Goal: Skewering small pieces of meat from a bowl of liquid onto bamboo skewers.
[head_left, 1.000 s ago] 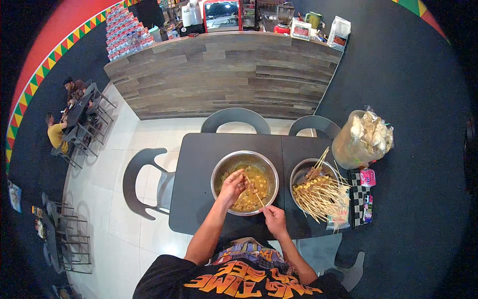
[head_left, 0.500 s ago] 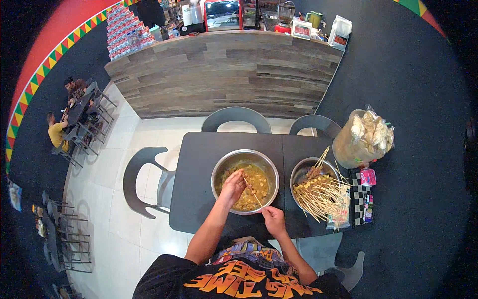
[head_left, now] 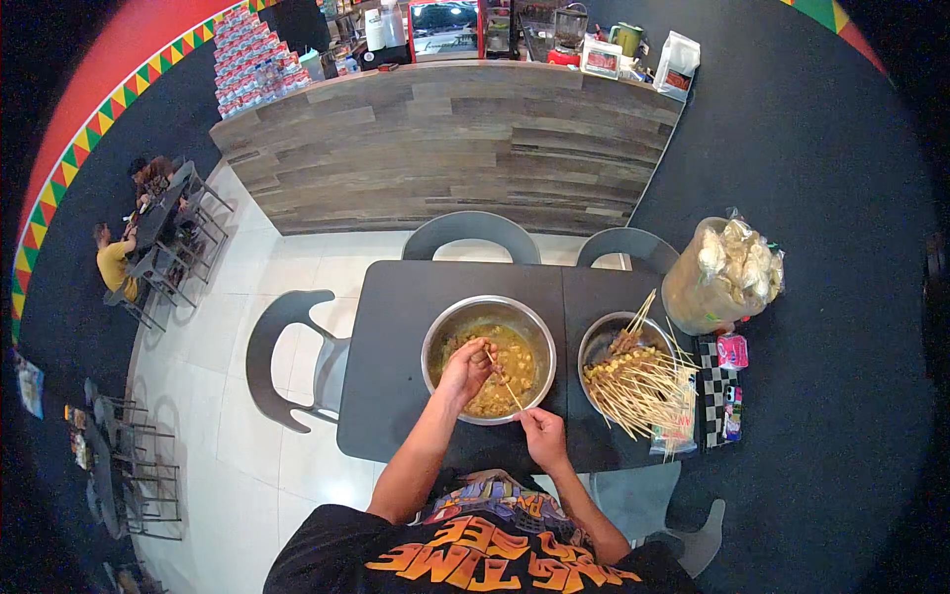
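A thin wooden skewer (head_left: 510, 389) slants over a steel bowl (head_left: 432, 342) of yellow marinated meat pieces (head_left: 510, 356). My right hand (head_left: 543, 438) pinches the skewer's near end at the bowl's front rim. At its far end, the fingers of my left hand (head_left: 467, 374) are closed around the tip and a small piece of meat, partly hidden by the fingers. Some meat is threaded on the skewer just below my left fingers. To the right stands a second steel bowl (head_left: 586, 346), holding many skewers loaded with meat (head_left: 643, 391), their bare ends pointing toward me.
A large clear container with bagged pale food (head_left: 722, 277) stands at the table's back right. Beside it lie a pink packet (head_left: 732, 352) and a checkered strip (head_left: 714, 391). Grey chairs (head_left: 287, 361) surround the dark table (head_left: 386, 297). Two people sit far left.
My left hand has shifted slightly to the right and its fingers have turned a little at the skewer's tip. The right hand stays nearly in place.
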The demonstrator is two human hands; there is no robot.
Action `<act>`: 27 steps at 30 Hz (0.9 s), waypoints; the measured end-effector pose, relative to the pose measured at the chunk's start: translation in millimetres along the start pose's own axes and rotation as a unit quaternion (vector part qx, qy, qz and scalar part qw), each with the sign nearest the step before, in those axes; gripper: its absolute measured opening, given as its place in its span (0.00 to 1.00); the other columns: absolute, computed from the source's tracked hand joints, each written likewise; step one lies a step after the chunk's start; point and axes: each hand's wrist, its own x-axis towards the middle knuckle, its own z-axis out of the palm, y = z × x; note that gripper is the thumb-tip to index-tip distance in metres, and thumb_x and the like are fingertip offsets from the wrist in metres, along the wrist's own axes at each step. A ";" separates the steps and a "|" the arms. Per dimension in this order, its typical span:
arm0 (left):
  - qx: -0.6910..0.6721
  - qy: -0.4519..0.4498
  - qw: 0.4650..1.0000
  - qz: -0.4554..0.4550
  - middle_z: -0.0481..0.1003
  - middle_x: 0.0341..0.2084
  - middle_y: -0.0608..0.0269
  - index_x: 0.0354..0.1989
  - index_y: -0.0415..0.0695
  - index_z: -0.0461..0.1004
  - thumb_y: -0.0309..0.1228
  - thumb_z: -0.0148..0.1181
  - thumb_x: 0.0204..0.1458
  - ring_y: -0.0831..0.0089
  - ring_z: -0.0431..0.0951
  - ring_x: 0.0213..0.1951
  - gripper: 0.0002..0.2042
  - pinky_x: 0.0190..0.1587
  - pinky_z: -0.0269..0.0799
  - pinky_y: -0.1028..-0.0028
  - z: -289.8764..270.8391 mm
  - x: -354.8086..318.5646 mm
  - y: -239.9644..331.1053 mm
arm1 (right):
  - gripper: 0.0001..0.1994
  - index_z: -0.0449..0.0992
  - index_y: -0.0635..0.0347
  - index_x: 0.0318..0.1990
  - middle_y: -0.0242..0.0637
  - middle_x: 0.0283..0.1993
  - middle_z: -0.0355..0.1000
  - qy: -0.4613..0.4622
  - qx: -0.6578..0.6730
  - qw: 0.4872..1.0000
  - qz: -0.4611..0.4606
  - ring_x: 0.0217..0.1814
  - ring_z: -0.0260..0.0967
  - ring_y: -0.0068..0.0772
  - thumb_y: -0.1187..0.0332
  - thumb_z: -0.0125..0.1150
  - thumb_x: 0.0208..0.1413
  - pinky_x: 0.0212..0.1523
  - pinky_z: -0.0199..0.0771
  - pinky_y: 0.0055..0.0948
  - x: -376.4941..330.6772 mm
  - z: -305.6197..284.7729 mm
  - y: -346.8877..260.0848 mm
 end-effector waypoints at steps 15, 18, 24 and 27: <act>-0.021 0.033 0.999 -0.014 0.72 0.33 0.63 0.42 0.45 0.67 0.33 0.51 0.51 0.75 0.71 0.37 0.11 0.40 0.66 0.74 0.5 -2.6 0.1 | 0.10 0.75 0.69 0.29 0.33 0.26 0.73 -0.004 -0.010 1.000 0.008 0.30 0.66 0.18 0.71 0.50 0.53 0.33 0.65 0.19 -2.6 1.2 5.2; -0.027 0.032 0.999 -0.005 0.72 0.33 0.63 0.42 0.45 0.67 0.33 0.52 0.51 0.75 0.71 0.37 0.11 0.39 0.67 0.74 4.8 -4.4 1.2 | 0.09 0.75 0.67 0.29 0.30 0.20 0.68 0.018 -0.005 0.999 -0.035 0.21 0.59 0.15 0.70 0.51 0.52 0.23 0.60 0.19 -1.8 3.2 6.8; -0.033 0.036 0.999 -0.009 0.72 0.34 0.60 0.42 0.44 0.67 0.31 0.51 0.51 0.72 0.70 0.37 0.11 0.39 0.68 0.71 11.3 -11.1 2.8 | 0.09 0.75 0.68 0.29 0.31 0.21 0.68 0.021 -0.016 0.999 -0.026 0.22 0.61 0.16 0.70 0.51 0.52 0.25 0.61 0.20 -2.8 3.5 -4.4; -0.040 0.033 0.999 -0.001 0.72 0.34 0.58 0.41 0.42 0.67 0.30 0.50 0.51 0.70 0.71 0.37 0.11 0.39 0.68 0.70 11.3 -11.4 1.9 | 0.10 0.74 0.68 0.28 0.31 0.22 0.69 0.017 -0.004 1.000 -0.010 0.24 0.61 0.15 0.71 0.50 0.53 0.26 0.60 0.18 -2.0 3.0 -3.8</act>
